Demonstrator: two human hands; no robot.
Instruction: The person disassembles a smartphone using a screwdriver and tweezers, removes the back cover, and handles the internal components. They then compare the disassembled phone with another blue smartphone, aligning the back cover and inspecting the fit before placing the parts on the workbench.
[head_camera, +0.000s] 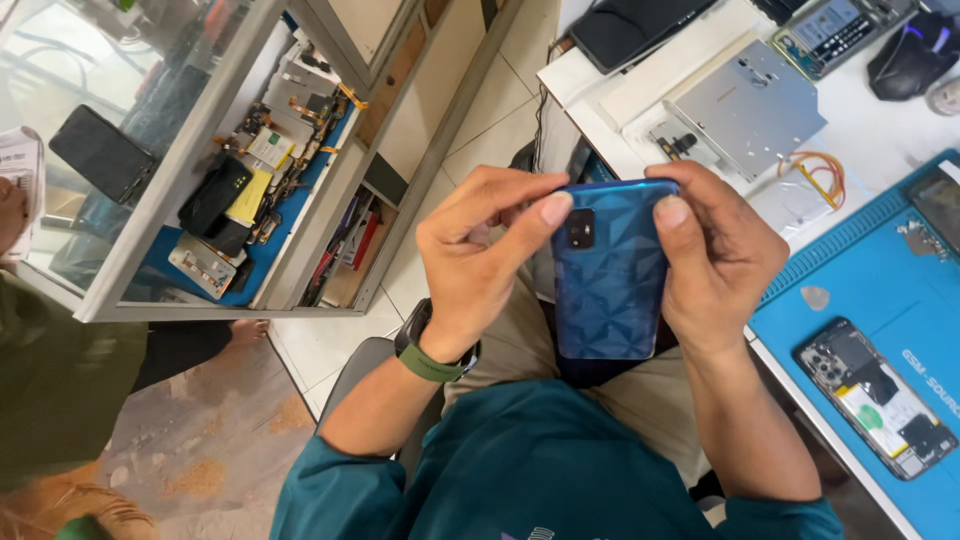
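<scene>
I hold a blue phone (608, 290) with a faceted, patterned back cover over my lap, its camera window facing up. My left hand (478, 262) grips its left edge, thumb pressing the top corner beside the camera. My right hand (718, 258) grips the right edge, thumb on the top right corner. A dark watch with a green strap (432, 352) sits on my left wrist. I wear a teal top.
A white desk (870, 120) at the right carries a blue work mat (900, 310) with an opened phone (876, 397), a metal plate (752, 105), a black mouse (915, 55) and coiled wires (822, 172). A glass display case (215, 160) of phone parts stands left. Another person in green (50, 380) is at far left.
</scene>
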